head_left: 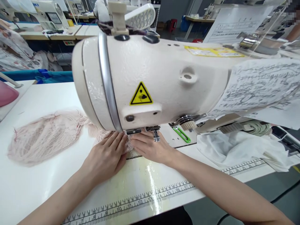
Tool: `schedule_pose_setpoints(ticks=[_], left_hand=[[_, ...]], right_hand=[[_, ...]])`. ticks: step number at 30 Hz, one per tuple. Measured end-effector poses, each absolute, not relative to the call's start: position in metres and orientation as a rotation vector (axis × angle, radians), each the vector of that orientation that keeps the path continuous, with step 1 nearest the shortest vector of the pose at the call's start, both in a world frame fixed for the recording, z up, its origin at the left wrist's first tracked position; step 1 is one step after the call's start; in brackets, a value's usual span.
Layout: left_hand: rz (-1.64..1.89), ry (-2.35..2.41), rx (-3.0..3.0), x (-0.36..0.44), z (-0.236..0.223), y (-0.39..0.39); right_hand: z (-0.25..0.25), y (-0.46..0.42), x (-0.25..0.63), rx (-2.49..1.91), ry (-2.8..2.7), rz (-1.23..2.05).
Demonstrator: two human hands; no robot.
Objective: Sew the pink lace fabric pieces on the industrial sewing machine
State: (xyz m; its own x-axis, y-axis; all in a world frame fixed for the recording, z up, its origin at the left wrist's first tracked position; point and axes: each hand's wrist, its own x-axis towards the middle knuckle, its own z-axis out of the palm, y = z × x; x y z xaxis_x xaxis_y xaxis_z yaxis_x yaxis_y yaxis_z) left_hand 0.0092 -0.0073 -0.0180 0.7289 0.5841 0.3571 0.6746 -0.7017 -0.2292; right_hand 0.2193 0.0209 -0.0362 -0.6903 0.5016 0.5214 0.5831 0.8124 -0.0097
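A cream sewing machine (164, 72) spans the middle of the view, and its head hides the needle area. Pale pink lace fabric (47, 137) lies bunched on the white table and runs under the machine head. My left hand (109, 153) presses on the lace just left of the needle area, fingers together. On the other side my right hand (150, 145) reaches under the head with its fingers at the lace edge. Its fingertips are partly hidden by the machine parts, so I cannot see the exact hold.
Behind the right hand lies a green thread snipper (182, 134) on the machine bed. White cloth (229, 150) is heaped at the right. A printed ruler (140, 201) runs along the table's front edge. Papers (264, 84) hang on the machine; another sewing machine (49, 15) stands behind.
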Motion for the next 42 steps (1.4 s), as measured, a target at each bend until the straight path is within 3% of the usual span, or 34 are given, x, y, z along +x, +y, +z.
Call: schedule_pose_setpoints(ticks=[13,30,37,42], left_hand=[[-0.388,-0.978,-2.512,0.014,-0.02,-0.009],[-0.438,-0.876,-2.507,0.013,-0.021,-0.005],[-0.491,-0.765,-2.608,0.006,-0.013,0.0],[-0.484,-0.792,-2.609,0.003,-0.016,0.002]], right_hand=[[-0.022,0.013,0.225,-1.007,-2.527,-0.501],[-0.017,0.019,0.23,-0.99,-2.499,-0.403],[-0.028,0.02,0.224,-0.908,-2.458,-0.527],[-0.038,0.016,0.22,-0.884,-2.433,-0.408]])
